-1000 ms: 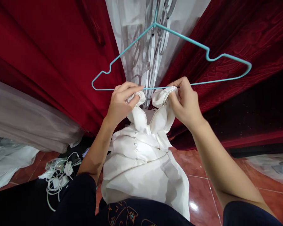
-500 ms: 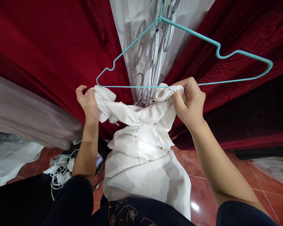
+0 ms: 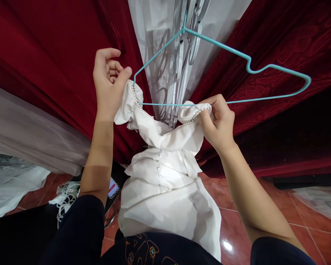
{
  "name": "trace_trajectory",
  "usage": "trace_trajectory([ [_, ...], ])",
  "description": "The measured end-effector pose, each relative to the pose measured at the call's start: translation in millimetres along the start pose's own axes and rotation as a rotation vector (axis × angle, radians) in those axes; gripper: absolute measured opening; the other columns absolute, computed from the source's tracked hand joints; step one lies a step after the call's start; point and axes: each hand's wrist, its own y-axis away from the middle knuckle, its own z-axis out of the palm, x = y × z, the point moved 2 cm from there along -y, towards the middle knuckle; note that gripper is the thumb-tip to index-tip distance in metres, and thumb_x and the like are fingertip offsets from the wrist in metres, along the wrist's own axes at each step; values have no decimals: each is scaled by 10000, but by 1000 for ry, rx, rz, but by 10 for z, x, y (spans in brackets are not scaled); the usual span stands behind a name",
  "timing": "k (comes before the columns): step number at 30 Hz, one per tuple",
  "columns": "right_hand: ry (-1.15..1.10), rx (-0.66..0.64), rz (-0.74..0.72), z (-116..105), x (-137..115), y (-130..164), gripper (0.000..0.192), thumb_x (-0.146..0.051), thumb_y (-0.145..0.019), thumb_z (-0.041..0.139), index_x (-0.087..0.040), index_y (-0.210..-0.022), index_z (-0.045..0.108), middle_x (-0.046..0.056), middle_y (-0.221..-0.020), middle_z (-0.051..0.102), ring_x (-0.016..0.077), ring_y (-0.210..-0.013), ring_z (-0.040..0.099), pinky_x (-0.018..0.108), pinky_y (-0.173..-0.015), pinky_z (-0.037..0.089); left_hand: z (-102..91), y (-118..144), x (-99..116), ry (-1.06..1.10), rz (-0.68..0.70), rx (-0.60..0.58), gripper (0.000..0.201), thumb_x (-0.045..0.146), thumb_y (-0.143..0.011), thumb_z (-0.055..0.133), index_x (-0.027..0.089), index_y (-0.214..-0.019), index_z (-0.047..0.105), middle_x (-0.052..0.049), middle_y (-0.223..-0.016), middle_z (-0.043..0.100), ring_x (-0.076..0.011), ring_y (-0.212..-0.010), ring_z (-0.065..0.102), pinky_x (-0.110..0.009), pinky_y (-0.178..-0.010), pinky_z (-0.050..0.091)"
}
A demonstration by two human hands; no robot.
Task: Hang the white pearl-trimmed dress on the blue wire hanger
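A white dress point(image 3: 165, 173) with a pearl-trimmed neckline and a row of small buttons hangs in front of me. My left hand point(image 3: 108, 81) is raised and pinches the dress's left shoulder against the left end of a teal wire hanger point(image 3: 237, 55). My right hand point(image 3: 218, 119) grips the dress's right shoulder at the hanger's bottom bar. The hanger's hook goes up out of view among the silvery garments above.
Dark red velvet garments point(image 3: 52, 55) hang on both sides, with a silvery white garment point(image 3: 171, 48) between them. A grey fabric point(image 3: 22, 136) lies at the left. White cables point(image 3: 66, 197) and a phone point(image 3: 113, 187) lie on the red tiled floor point(image 3: 237, 221).
My left hand spread the neckline out to the left, then lifted the dress's left shoulder up onto the hanger's left end. The right hand stayed at the bottom bar.
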Motion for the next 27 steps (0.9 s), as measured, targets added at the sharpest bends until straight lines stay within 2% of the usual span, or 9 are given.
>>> trace_trajectory([
  [2,23,-16,22,12,-10,1,245,-450,-1063,501,-264,-992,642,37,-883,697,175,-773,643,337,-740,545,69,103,120,-36,123,92,483,785,-1057,570,308,-1128,591,-6,-1000,633,-155,-928,663,-387,-788,549],
  [4,36,-15,33,28,-5,-10,278,-475,-1069,480,-265,-1001,648,39,-879,694,177,-778,647,335,-738,552,222,262,280,-57,222,64,410,674,-1139,507,278,-1098,602,0,-1028,660,-142,-962,674,-388,-852,566],
  [7,43,1,32,30,5,-26,300,-484,-1073,468,-256,-1015,654,33,-866,683,171,-771,643,327,-724,548,565,551,508,-23,225,-336,196,359,-1162,555,234,-1094,690,-24,-1133,735,-181,-1080,705,-387,-954,571],
  [8,46,1,30,21,-1,-22,296,-478,-1071,471,-253,-1017,655,33,-869,682,171,-773,644,328,-727,550,657,637,562,-19,202,-411,176,257,-1141,551,226,-1096,719,-27,-1125,754,-187,-1073,715,-385,-961,564],
  [12,103,-3,-10,-44,-91,61,252,-400,-1046,480,-251,-1110,673,73,-1027,717,209,-899,688,383,-830,584,812,801,649,-3,78,-395,286,88,-1064,536,219,-1108,787,-24,-1026,789,-202,-997,742,-374,-950,559],
  [16,124,352,-53,-226,-98,150,325,-272,-919,567,-231,-1241,589,141,-1178,636,225,-937,648,401,-796,542,792,766,616,10,16,-387,333,60,-1038,525,225,-1093,809,-33,-1040,802,-220,-996,753,-387,-979,576],
  [19,123,606,-36,-481,107,105,234,-219,-790,602,-237,-1012,531,79,-972,561,162,-772,549,369,-697,447,791,731,570,-16,1,-381,358,17,-981,530,223,-1036,817,-24,-986,803,-226,-952,748,-391,-950,578],
  [24,214,814,-2,-1019,538,-186,168,-211,-776,616,-262,-753,457,14,-761,491,117,-686,455,372,-682,366,809,727,579,-16,-49,-394,377,14,-954,511,205,-1030,827,-32,-977,796,-224,-936,746,-370,-888,588],
  [27,249,812,-4,-1165,532,-407,199,-242,-806,680,-247,-711,505,6,-729,508,113,-717,483,380,-693,345,782,725,603,-8,-62,-414,375,38,-965,509,203,-1053,834,-41,-966,789,-226,-935,744,-359,-838,588],
])
